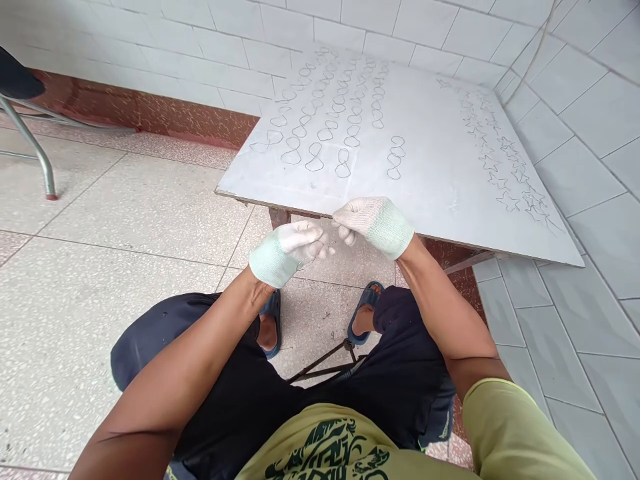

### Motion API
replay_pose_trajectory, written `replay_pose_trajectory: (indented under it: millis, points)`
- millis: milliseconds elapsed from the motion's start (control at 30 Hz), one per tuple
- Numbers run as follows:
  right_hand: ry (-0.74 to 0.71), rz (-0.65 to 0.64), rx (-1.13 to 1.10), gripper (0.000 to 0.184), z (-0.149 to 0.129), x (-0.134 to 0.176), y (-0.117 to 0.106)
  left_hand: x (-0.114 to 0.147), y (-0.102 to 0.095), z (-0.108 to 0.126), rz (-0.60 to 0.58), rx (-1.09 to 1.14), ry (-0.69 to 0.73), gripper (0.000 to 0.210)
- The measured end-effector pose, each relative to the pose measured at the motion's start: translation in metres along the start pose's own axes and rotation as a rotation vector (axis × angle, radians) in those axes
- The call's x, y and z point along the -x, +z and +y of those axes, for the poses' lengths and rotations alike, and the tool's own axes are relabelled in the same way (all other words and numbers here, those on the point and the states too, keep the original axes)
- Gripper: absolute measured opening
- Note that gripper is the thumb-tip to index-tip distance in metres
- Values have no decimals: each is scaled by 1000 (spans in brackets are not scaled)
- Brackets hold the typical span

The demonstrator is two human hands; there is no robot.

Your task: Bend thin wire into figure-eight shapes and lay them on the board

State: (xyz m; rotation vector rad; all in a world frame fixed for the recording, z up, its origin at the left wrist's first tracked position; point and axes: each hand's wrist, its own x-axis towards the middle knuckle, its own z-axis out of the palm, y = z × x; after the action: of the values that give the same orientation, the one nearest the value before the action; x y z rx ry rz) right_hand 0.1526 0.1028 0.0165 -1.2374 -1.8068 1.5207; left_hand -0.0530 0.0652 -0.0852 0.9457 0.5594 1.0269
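My left hand (303, 243), in a white-palmed work glove with a pale green cuff, is closed in a pinch just off the board's front edge. My right hand (360, 217), gloved alike, pinches at the edge of the white board (425, 193), close to the left fingertips. A thin piece of wire seems to run between the fingers; its shape is mostly hidden. Beyond the hands, rows of thin dark figure-eight wire shapes (314, 159) lie on the board. One short chain of loops (395, 159) lies apart from them, nearer the right hand.
Several star-shaped wire pieces (507, 201) lie along the board's right side. Tiled walls (430, 27) border the board behind and at right. A metal-legged chair (37, 143) stands at far left on the speckled floor (135, 220). Below are sandalled feet and a dark metal frame (320, 363).
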Motion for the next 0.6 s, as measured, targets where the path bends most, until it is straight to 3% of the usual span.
replay_pose_trajectory:
  millis: [100, 200, 300, 433, 533, 600]
  points:
    - [-56, 66, 123, 26, -3, 3, -2, 1, 0, 0, -7, 13, -19, 70]
    - [-289, 195, 308, 22, -5, 7, -7, 2, 1, 2, -15, 7, -34, 72]
    - [-431, 154, 471, 23, -5, 10, -8, 3, 1, 5, -30, -43, -50, 73]
    - [-396, -9, 471, 31, -1, 9, -1, 5, 5, 2, -2, -112, -21, 70]
    - [-344, -4, 416, 29, 3, 6, 5, 4, 8, -2, -25, -130, -18, 72]
    - [-315, 5, 378, 28, 6, 5, 10, 2, 9, -2, 23, -117, -10, 74]
